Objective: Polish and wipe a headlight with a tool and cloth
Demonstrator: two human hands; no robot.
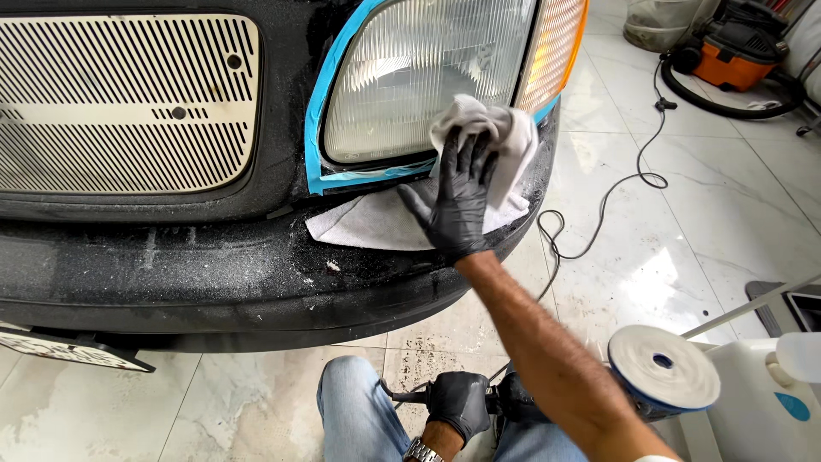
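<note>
The right hand (457,205) reaches up, fingers gripping a white cloth (492,137) against the headlight (419,77). The left hand (457,402) rests low, fingers closed around the polisher (650,372).

Bright even daylight, glossy floor tiles (684,248) glare white at right, soft shadow under the bumper (214,291), sharp centre, slight wide-angle bending at edges, polishing pad (663,368) slightly blurred

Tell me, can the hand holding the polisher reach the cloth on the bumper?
Probably yes. The left hand is low, gripping the polisher, apart from the white cloth, but only open air lies between. The right arm crosses beside it.
</note>
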